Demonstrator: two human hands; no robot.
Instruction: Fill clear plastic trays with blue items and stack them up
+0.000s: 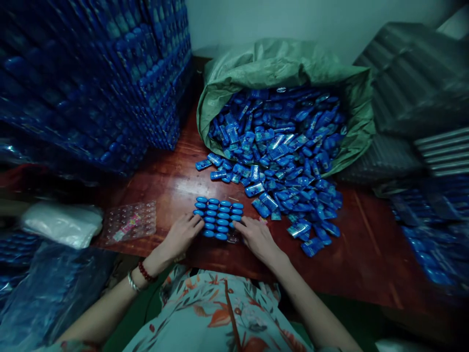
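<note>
- Left hand [182,233] and right hand [257,236], fingers spread flat and gripping nothing, flank a block of small blue oval plastic pieces [219,217].
- Both touch its edges on the reddish wooden table [370,244].

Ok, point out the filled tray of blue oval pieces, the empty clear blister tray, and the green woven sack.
filled tray of blue oval pieces [219,217], head view, centre.
empty clear blister tray [129,221], head view, middle.
green woven sack [271,61], head view, upper fold.

Two hands, left [181,233] and right [258,237], rest at the bench's [366,244] near edge. Between them lies one tray [219,218] of blue capsules, roughly twenty in four columns. One green sack [278,63] spills blue packets [282,146], too many to count. One clear empty tray [130,221] lies left
</note>
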